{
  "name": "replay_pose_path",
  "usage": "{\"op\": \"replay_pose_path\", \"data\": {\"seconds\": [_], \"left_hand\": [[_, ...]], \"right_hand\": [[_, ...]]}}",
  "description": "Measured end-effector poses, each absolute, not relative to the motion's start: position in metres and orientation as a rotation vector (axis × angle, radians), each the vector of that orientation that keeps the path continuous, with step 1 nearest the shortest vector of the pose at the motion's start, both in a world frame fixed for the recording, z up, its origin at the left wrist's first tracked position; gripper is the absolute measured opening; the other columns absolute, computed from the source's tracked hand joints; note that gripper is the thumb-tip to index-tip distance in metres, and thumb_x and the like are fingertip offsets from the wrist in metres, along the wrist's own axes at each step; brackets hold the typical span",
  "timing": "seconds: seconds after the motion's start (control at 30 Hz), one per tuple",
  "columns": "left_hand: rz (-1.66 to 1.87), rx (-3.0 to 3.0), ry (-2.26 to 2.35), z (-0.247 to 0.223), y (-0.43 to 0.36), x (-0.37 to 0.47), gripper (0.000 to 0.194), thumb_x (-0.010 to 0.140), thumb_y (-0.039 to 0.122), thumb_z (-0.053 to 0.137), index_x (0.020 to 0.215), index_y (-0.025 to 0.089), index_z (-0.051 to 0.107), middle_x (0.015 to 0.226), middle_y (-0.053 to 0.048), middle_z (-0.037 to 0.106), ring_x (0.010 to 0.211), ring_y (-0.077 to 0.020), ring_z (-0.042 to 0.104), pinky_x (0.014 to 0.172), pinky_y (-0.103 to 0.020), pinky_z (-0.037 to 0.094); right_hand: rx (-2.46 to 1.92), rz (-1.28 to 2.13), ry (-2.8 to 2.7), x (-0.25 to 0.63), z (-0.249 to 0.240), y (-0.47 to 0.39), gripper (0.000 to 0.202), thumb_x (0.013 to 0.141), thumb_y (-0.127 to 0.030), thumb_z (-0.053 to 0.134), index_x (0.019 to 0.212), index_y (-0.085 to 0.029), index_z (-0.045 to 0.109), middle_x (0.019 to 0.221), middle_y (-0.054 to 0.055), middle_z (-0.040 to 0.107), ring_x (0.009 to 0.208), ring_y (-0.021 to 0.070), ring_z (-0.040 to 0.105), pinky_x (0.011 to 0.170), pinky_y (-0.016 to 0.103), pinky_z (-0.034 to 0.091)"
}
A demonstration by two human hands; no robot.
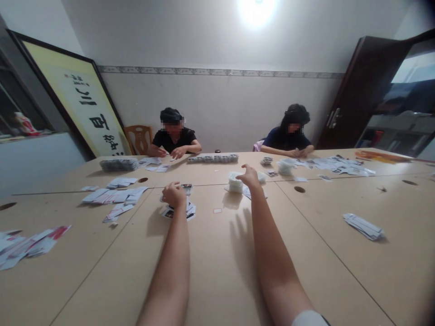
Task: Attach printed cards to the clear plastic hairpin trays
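Note:
My left hand (175, 194) is over a pile of printed cards (190, 211) left of the middle of the table, its fingers curled. What lies inside them is hidden by the back of the hand. Just beyond its fingers shows a small dark and greenish card (186, 188). Farther right, my right hand (250, 175) is raised with thumb and fingers apart and nothing seen between them. It is beside a stack of clear, whitish plastic pieces (235, 183), possibly sleeves. Some white papers (249, 194) lie under and behind my right wrist.
White and red paper slips (113, 195) lie left, with more (34, 244) nearer me. A slip bundle (363, 226) lies right. Across the table (217, 262), two people handle small items near a row of card stacks (213, 158), another plastic stack (285, 166) and scattered papers (340, 164).

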State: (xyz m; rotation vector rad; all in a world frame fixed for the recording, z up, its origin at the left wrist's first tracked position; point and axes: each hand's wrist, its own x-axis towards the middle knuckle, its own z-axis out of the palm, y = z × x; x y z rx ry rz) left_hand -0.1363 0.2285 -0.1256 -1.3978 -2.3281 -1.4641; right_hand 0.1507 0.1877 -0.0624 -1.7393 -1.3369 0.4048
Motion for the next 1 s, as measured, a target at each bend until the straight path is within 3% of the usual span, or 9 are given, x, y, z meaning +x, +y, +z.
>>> {"op": "replay_pose_path", "data": {"seconds": [0.13, 0.23, 0.33, 0.47, 0.6, 0.73, 1.0], "left_hand": [[-1.636, -1.316, -2.165, -0.118, 0.222, -0.131, 0.016, 0.096, 0.020, 0.057, 0.106, 0.015, 0.069, 0.123, -0.010, 0.067, 0.125, -0.0267, 0.058, 0.113, -0.056, 0.038], [-1.743, -1.267, -2.035, -0.112, 0.218, -0.122, 0.030, 0.089, 0.003, 0.045, 0.098, 0.018, 0.069, 0.130, -0.012, 0.066, 0.135, -0.0252, 0.051, 0.122, -0.056, 0.017], [-1.798, -1.278, -1.952, -0.109, 0.218, -0.113, 0.033, 0.086, 0.002, 0.043, 0.097, 0.020, 0.068, 0.134, -0.012, 0.064, 0.140, -0.0234, 0.047, 0.124, -0.054, 0.009], [-1.793, -1.344, -1.976, -0.113, 0.222, -0.106, 0.030, 0.085, 0.002, 0.048, 0.095, 0.021, 0.069, 0.128, -0.007, 0.068, 0.133, -0.0205, 0.053, 0.124, -0.046, 0.017], [-1.772, -1.174, -2.196, -0.120, 0.223, -0.110, 0.017, 0.093, 0.016, 0.058, 0.107, 0.016, 0.068, 0.124, -0.009, 0.066, 0.127, -0.0274, 0.055, 0.114, -0.055, 0.035], [-1.720, -1.128, -2.311, -0.118, 0.219, -0.114, 0.033, 0.095, 0.036, 0.064, 0.122, 0.016, 0.063, 0.133, -0.011, 0.060, 0.126, -0.0296, 0.055, 0.107, -0.056, 0.045], [-1.489, -2.120, -2.098, -0.134, 0.225, -0.035, 0.037, 0.097, 0.034, 0.063, 0.130, 0.018, 0.060, 0.133, -0.012, 0.061, 0.114, -0.0254, 0.064, 0.097, -0.048, 0.055]], "right_hand": [[-1.807, 0.485, -1.288, 0.154, -0.083, 0.198, 0.040, 0.097, -0.035, 0.065, 0.132, -0.018, 0.059, 0.134, 0.011, 0.061, 0.114, 0.0256, 0.064, 0.095, 0.048, 0.056], [-1.816, 0.557, -1.262, 0.154, -0.095, 0.202, 0.040, 0.097, -0.035, 0.064, 0.132, -0.018, 0.059, 0.133, 0.011, 0.061, 0.113, 0.0253, 0.065, 0.094, 0.048, 0.056], [-1.791, 0.644, -1.246, 0.152, -0.106, 0.204, 0.039, 0.097, -0.034, 0.064, 0.132, -0.018, 0.059, 0.132, 0.011, 0.062, 0.112, 0.0249, 0.065, 0.093, 0.047, 0.057], [-1.761, 0.761, -1.198, 0.151, -0.115, 0.204, 0.038, 0.097, -0.035, 0.064, 0.131, -0.018, 0.059, 0.130, 0.010, 0.063, 0.110, 0.0241, 0.066, 0.091, 0.045, 0.058], [-1.743, 0.825, -1.135, 0.152, -0.117, 0.203, 0.038, 0.097, -0.035, 0.064, 0.131, -0.018, 0.059, 0.131, 0.010, 0.062, 0.110, 0.0240, 0.066, 0.091, 0.045, 0.058], [-1.702, 0.853, -1.114, 0.151, -0.117, 0.201, 0.038, 0.097, -0.036, 0.064, 0.130, -0.018, 0.060, 0.131, 0.010, 0.062, 0.110, 0.0243, 0.066, 0.092, 0.045, 0.058], [-1.660, 0.888, -1.054, 0.146, -0.112, 0.200, 0.038, 0.097, -0.035, 0.064, 0.131, -0.018, 0.059, 0.130, 0.010, 0.063, 0.109, 0.0239, 0.066, 0.091, 0.045, 0.058]]}}
